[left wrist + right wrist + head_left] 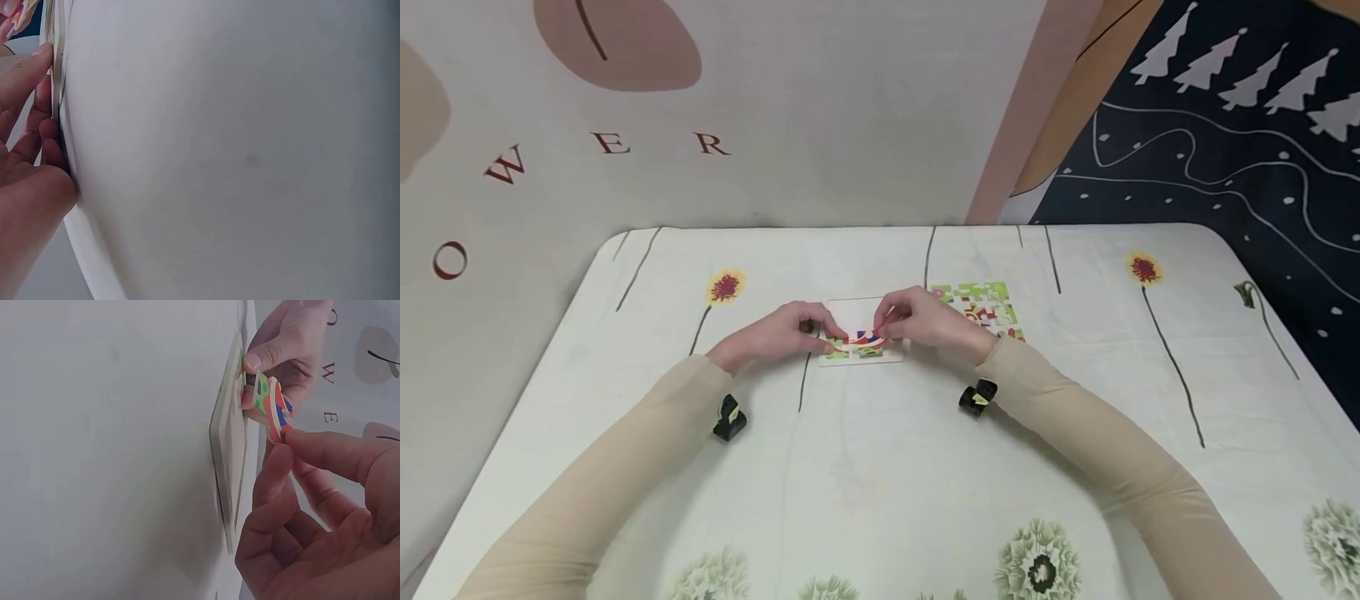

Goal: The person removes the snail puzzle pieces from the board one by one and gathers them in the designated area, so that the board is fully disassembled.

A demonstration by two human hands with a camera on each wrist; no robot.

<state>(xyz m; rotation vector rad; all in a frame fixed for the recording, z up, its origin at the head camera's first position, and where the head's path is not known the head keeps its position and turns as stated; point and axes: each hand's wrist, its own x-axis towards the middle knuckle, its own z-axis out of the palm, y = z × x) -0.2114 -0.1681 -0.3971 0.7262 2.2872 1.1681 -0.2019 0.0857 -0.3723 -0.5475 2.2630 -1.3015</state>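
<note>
A thin puzzle board (850,314) lies on the table, with colourful pieces along its near side. My right hand (917,317) pinches a puzzle piece (273,406) between thumb and forefinger. In the right wrist view this piece is tilted above the board, printed red, blue, white and green. At the board's left edge, my left hand (786,333) has its thumb and forefinger on a green-and-red piece (837,354). Whether they pinch that piece or only press it cannot be told. The left wrist view catches the left hand (28,119) against the board's edge.
To the right, partly behind the right forearm, several more puzzle pieces (973,293) lie in loose rows. A white cloth with printed flowers covers the table (865,467). Behind its far edge hangs a pale curtain (850,125).
</note>
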